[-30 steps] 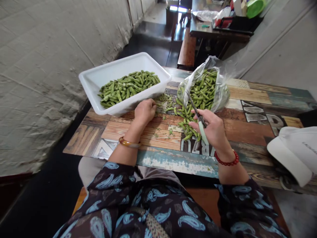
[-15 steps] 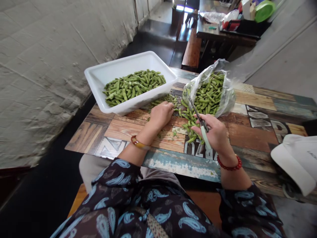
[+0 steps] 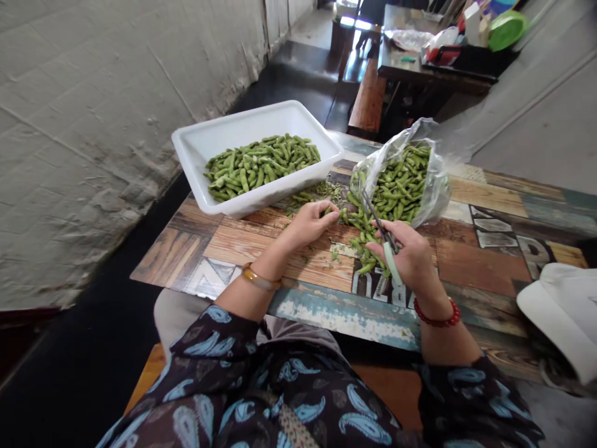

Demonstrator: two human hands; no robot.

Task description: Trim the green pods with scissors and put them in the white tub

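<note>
Head view: the patchwork-patterned counter [image 3: 247, 239] stretches out under both hands, its far right end dim and hard to make out. Beyond the left hand and to its left stands the white tub [image 3: 224, 137], with a heap of green pods [image 3: 261, 165] on its floor; the tub's near wall hides the bottom edge of that heap. Ahead of the right hand slumps the clear plastic bag [image 3: 438, 199], open toward the person and filled with more pods; its folds blur those along its sides. Well to the right of the right hand, the white cap [image 3: 559, 305] is cut off by the picture's edge, and the dark object under it cannot be identified. The hands are apart from each other. The right hand [image 3: 410, 249] is closed around the scissors [image 3: 392, 261], its fingers covering part of the handles, the blades pointing ahead toward the bag's mouth. The left hand [image 3: 310, 223] has thumb and fingertips drawn near each other beside a bit of green; whether it grips a pod cannot be told. Loose pods [image 3: 366, 249] spill between the hands, some partly covered by the right hand and scissors. Smallest are the green trimmings [image 3: 326, 190] just beyond the left hand, too fine to tell piece from piece.
</note>
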